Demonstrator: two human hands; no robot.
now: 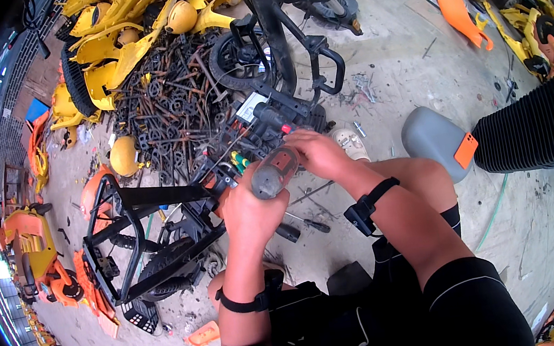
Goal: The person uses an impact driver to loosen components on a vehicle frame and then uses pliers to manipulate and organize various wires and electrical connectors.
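Observation:
A red and grey power drill (276, 173) is in my left hand (252, 210), its rounded grey back end toward me. The fingers of that hand wrap round it, partly hidden. My right hand (320, 155) curls at the drill's far right side, by its front end; its fingertips are partly out of sight. The drill's front end points at the black scooter frame (283, 54), which lies on its side before me. Close beyond my hands is a dark cylindrical part (268, 115) of the frame. A green-and-yellow handled tool (240, 161) lies just left of the drill.
Rusty metal parts (170, 89) are heaped beyond the frame, with yellow body panels (116, 47) behind. A screwdriver (310, 221) lies on the floor below my hands. At right are a grey seat-like piece (433, 140) with an orange phone (466, 150) and a black ribbed column (534, 124).

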